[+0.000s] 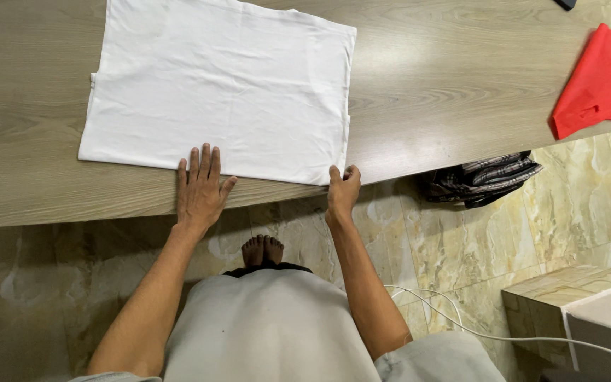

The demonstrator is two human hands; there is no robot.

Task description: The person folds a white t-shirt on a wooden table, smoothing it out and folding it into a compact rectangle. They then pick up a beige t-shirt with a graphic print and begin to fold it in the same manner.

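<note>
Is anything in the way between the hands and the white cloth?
Nothing visible is. The left hand lies flat on the near edge of the folded white cloth, and the right hand grips its near right corner. The red cloth lies far off to the right on the wooden table.

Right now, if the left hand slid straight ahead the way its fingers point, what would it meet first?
The left hand lies flat with its fingertips already on the near edge of the white folded cloth, so it would ride straight onto that cloth.

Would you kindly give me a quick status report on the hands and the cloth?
Left hand flat on white garment near edge. Right hand pinching its near right corner. Garment folded flat on wooden table. Red cloth far right, clear.
</note>
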